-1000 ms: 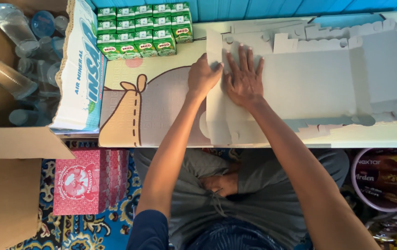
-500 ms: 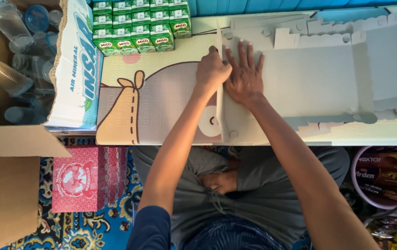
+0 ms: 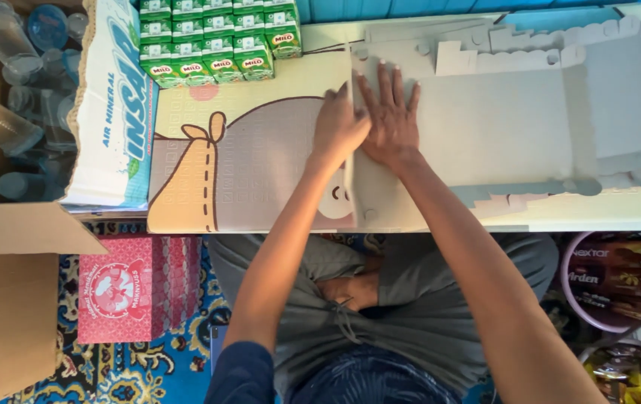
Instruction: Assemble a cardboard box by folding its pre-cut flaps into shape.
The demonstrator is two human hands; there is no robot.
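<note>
At far left, clear plastic bottles (image 3: 6,112) lie jumbled beside an open brown carton (image 3: 6,299) and a pink box (image 3: 137,288) on the patterned rug. A white-and-blue printed carton (image 3: 114,105) leans at the edge of the low table (image 3: 260,157), and green drink cartons (image 3: 219,41) stand in rows at its far side. At centre, both hands work one flat grey cardboard blank (image 3: 500,127) that lies across the table's right half. The left hand (image 3: 339,123) is curled, fingers together, knuckles pressing the blank's left end flap along its fold line; the right hand (image 3: 388,112) lies flat just beside it — touching it — fingers spread, pinning the main panel down. Neither hand grips anything. Further right, the blank's scalloped tabs and far end panel are partly raised, while the middle lies flat. By the look of it the box is at an early stage — one crease being worked, the walls not yet stood up or locked. Snack packets (image 3: 620,284) sit below the table at right.
</note>
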